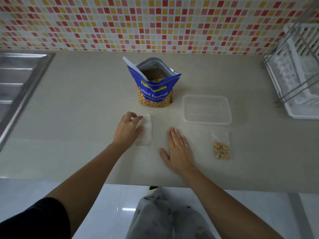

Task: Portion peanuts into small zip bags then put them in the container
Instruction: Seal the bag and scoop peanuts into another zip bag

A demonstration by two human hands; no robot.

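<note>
On the smooth beige counter point(86, 109), just in front of the person, a thin clear empty bag point(146, 133) lies flat. The left hand point(128, 130) covers its left side, curled fingers and thumb pinching its top corner. The right hand point(178, 149) lies flat and spread just beside it, holding nothing. Further right lie a filled bag point(221, 145) and a clear rectangular container point(207, 122). Behind stands a glossy blue pouch point(155, 90) with a white spoon point(133, 66). A steel sink point(17, 80) bounds the left, a wire rack point(296, 75) the right.
</note>
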